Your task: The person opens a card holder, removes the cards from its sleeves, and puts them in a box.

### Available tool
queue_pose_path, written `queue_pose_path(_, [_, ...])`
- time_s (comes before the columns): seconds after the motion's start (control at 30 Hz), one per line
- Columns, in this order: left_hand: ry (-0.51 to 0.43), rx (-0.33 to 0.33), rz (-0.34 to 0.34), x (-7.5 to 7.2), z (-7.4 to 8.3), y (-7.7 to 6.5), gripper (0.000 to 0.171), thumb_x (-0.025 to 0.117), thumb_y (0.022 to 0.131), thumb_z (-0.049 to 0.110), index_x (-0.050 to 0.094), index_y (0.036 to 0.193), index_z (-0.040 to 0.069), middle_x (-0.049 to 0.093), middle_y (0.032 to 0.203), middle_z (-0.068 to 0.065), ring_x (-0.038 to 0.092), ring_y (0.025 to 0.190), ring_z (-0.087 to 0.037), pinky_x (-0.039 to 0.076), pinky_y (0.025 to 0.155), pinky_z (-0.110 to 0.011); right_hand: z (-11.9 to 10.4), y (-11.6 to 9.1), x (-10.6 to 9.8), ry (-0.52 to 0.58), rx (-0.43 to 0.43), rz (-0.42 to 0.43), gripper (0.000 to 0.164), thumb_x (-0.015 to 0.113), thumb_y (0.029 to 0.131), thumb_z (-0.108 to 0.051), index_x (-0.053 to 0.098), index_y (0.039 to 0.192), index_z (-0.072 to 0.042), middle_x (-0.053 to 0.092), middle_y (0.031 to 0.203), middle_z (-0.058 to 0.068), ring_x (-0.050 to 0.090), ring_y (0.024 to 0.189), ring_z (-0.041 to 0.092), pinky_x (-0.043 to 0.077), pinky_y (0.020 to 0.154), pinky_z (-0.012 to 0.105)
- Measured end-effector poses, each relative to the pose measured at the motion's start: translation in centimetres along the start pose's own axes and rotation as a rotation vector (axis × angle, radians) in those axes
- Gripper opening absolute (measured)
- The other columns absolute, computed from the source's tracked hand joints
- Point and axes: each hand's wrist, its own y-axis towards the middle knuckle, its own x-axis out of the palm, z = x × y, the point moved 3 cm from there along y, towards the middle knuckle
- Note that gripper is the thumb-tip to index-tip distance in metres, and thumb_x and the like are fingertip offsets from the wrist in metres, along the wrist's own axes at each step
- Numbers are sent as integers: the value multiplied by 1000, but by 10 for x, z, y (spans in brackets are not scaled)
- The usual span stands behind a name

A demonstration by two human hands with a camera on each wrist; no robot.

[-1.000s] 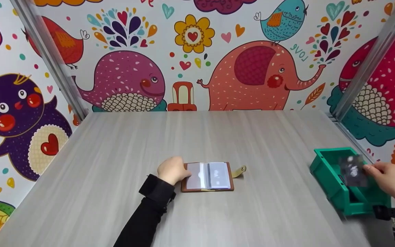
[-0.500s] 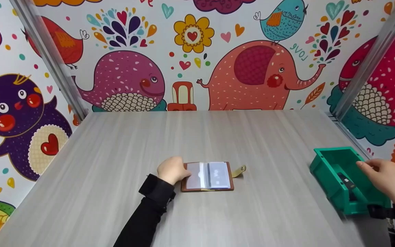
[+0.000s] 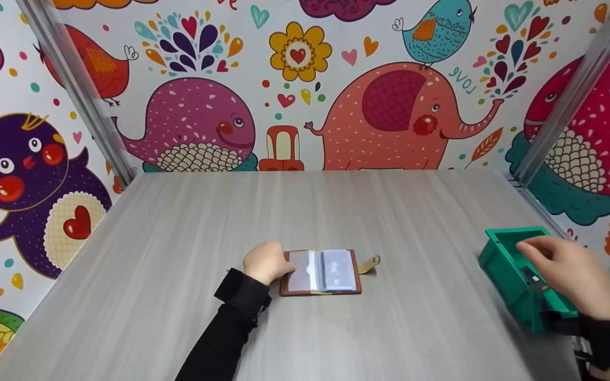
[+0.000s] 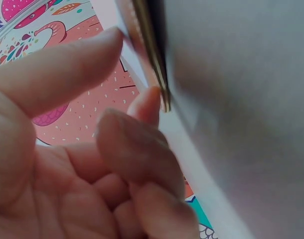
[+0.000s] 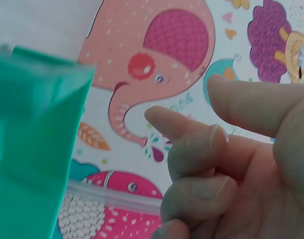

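Observation:
A small card holder (image 3: 337, 271) lies spread on the table, brown-covered, with clear sleeves inside and a snap strap (image 3: 370, 264) out to its right. My left hand (image 3: 266, 263) pinches its left edge. In the left wrist view the thumb presses the holder's brown cover (image 4: 151, 50) and a fingertip meets its edge. Above the green bin (image 3: 506, 275) is my right hand (image 3: 570, 272), with nothing in it. Its thumb stands apart from loosely bent fingers in the right wrist view, beside the bin's wall (image 5: 37, 144). Some dark items (image 3: 537, 283) lie in the bin, partly covered by the hand.
The grey wood-grain table (image 3: 305, 211) runs back to a cartoon-printed wall (image 3: 294, 95). Metal posts (image 3: 80, 95) stand at the back corners. The bin sits at the table's right edge.
A dark card in the right hand one second ago is gone from it. That hand has since moved left over the bin. The left hand and card holder have stayed put.

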Motion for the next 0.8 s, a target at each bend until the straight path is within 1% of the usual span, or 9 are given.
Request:
queue_pose_path(0.07, [-1, -1, -2, 0, 0, 0, 25, 75, 74, 23, 56, 64, 11, 56, 68, -2, 49, 60, -19, 41, 53, -35, -7, 1, 2, 1, -23, 3, 58, 52, 102, -41, 59, 118, 14, 63, 106, 32, 59, 77, 31, 53, 63, 46])
queue_pose_path(0.13, [-1, -5, -4, 0, 0, 0, 25, 75, 74, 23, 56, 63, 11, 55, 68, -2, 49, 60, -19, 41, 53, -35, -15, 1, 4, 8, -50, 7, 57, 52, 102, -43, 61, 119, 11, 64, 108, 30, 60, 80, 32, 53, 64, 45])
queue_pose_path(0.23, [0, -10, -6, -1, 0, 0, 26, 75, 74, 23, 55, 64, 11, 55, 68, -2, 49, 60, -19, 40, 53, -35, -26, 1, 7, 12, -111, 23, 55, 52, 101, -44, 65, 119, 6, 65, 111, 27, 61, 91, 38, 50, 73, 53])
queue_pose_path(0.3, [1, -14, -9, -1, 0, 0, 26, 75, 74, 24, 55, 64, 11, 55, 68, -2, 49, 60, -19, 40, 53, -35, -33, 2, 9, 24, -141, 22, 54, 52, 101, -44, 66, 120, 4, 65, 114, 26, 62, 97, 39, 48, 78, 57])
queue_pose_path(0.4, [0, -16, -9, -1, -1, 0, 26, 75, 74, 24, 55, 64, 11, 55, 68, -2, 49, 60, -19, 40, 53, -35, -44, 3, 12, 30, -169, 21, 53, 53, 101, -45, 67, 120, 2, 67, 111, 23, 62, 93, 34, 49, 79, 56])
queue_pose_path(0.53, [-5, -15, -7, -1, 0, -1, 26, 75, 74, 23, 55, 63, 11, 55, 68, -2, 49, 60, -19, 40, 53, -35, -57, 6, 20, 39, -203, 34, 48, 55, 100, -43, 69, 117, -1, 69, 104, 16, 61, 84, 25, 50, 73, 47])
queue_pose_path(0.63, [-6, -14, -7, -1, 0, -1, 26, 75, 74, 23, 55, 63, 11, 55, 68, -2, 49, 60, -19, 40, 53, -35, -68, 9, 29, 44, -229, 50, 44, 57, 100, -41, 71, 116, -2, 70, 103, 15, 60, 82, 22, 48, 70, 42])
queue_pose_path(0.7, [-1, -7, -7, 0, 0, -1, 27, 75, 75, 23, 54, 62, 12, 55, 68, -2, 49, 60, -18, 41, 53, -35, -75, 11, 35, 51, -248, 60, 42, 58, 100, -38, 71, 116, -1, 70, 103, 15, 61, 81, 22, 47, 68, 41])
queue_pose_path(0.8, [8, 3, -4, 0, 0, 0, 31, 76, 76, 24, 52, 60, 13, 54, 66, -1, 48, 59, -18, 41, 53, -35, -87, 14, 47, 70, -282, 68, 36, 61, 99, -32, 72, 114, -2, 71, 104, 16, 63, 82, 24, 49, 69, 43])
